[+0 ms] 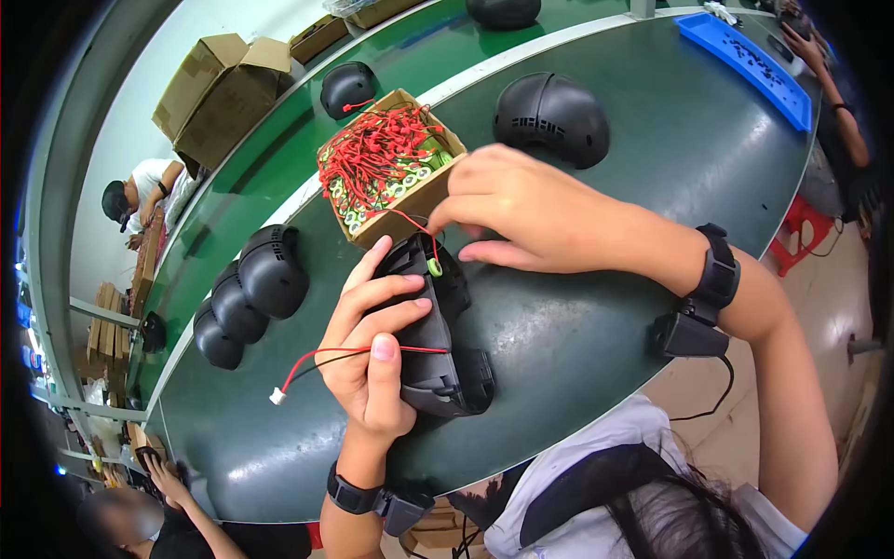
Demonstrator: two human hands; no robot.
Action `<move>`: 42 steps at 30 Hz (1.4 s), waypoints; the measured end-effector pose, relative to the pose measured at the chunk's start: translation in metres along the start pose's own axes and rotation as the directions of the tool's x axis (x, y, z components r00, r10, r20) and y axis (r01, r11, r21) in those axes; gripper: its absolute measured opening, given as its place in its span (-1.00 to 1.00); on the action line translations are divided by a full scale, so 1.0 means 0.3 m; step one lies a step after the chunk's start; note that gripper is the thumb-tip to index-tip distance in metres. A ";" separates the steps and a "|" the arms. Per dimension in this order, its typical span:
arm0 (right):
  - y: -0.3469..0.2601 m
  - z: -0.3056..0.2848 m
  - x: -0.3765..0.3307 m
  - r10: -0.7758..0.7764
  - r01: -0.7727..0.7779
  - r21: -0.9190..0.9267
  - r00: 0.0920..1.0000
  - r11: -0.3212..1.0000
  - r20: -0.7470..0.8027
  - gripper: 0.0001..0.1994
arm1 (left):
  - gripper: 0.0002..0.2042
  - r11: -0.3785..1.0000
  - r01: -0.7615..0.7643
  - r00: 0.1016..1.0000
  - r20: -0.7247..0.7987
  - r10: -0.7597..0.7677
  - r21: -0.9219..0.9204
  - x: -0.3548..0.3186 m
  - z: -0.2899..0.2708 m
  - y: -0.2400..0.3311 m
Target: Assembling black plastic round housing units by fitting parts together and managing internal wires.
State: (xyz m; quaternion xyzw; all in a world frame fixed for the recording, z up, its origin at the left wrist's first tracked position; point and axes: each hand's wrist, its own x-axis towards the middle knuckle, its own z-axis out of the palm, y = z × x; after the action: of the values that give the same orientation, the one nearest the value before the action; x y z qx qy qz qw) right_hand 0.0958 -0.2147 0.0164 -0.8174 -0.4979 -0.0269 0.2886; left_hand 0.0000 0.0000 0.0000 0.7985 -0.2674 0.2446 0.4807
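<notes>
My left hand (363, 349) is closed around a hollow black plastic shell (430, 377), its open inner side turned up. Under the left thumb runs a red and black wire pair (312, 356), ending in a white plug (277, 396) that hangs out to the left. At the shell's far end sits a small green battery cell (435, 267) with a red lead. My right hand (521, 210) is closed at that lead, thumb and fingers near the shell; its fingertips partly hide the grip. Just beyond stands a cardboard box (402, 222) of green cells with red leads.
Three black shells (240, 303) lie overlapping on the left of the green table (577, 307). Another shell (549, 116) lies beyond my right hand. A blue tray (745, 70) with small dark parts is at the far right. Other people sit around the table and beyond the green belt.
</notes>
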 end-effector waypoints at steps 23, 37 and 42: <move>-0.076 0.007 -0.020 -0.414 0.371 -0.183 0.811 0.910 -0.414 -0.82 | -0.64 0.999 -0.026 0.974 0.224 0.031 -0.025 0.026 -0.013 0.041; 0.014 0.080 0.003 -0.014 -0.114 0.923 0.992 0.368 0.128 -0.61 | -0.62 0.999 -0.011 0.990 0.141 0.016 -0.035 0.008 0.007 0.048; 0.031 0.094 0.006 -0.035 -0.122 0.917 0.989 0.379 0.146 -0.55 | -0.60 1.000 0.017 0.997 0.070 -0.017 0.008 0.000 0.014 0.053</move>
State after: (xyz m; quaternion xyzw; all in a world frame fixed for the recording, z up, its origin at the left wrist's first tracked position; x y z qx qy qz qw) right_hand 0.0976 -0.2023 -0.0107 -0.5308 -0.4256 0.3201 0.6593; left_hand -0.0099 -0.0100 0.0084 0.8105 -0.2765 0.2133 0.4703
